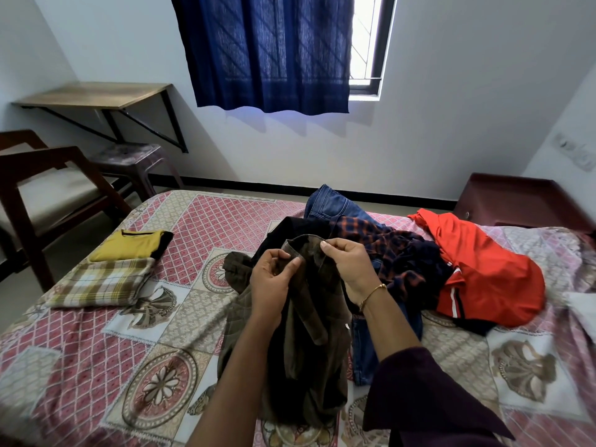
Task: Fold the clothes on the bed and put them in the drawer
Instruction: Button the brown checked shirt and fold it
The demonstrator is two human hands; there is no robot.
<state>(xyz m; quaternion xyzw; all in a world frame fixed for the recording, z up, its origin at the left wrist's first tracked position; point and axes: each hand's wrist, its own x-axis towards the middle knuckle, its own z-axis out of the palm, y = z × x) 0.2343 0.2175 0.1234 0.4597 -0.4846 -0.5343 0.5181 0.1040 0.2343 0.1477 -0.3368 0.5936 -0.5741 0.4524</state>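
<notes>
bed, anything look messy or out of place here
Only the unfolded heap stands out: an orange-red shirt, a dark checked shirt and jeans lie crumpled on the bed. The yellow top and plaid cloth lie folded. Both hands, left hand and right hand, pinch a brown shirt. Nothing looks damaged.

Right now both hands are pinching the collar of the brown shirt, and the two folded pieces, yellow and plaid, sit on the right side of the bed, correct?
Not quite. The left hand and right hand do pinch the brown shirt, but the head view shows the folded yellow piece and plaid piece on the left side of the bed, not the right.
</notes>
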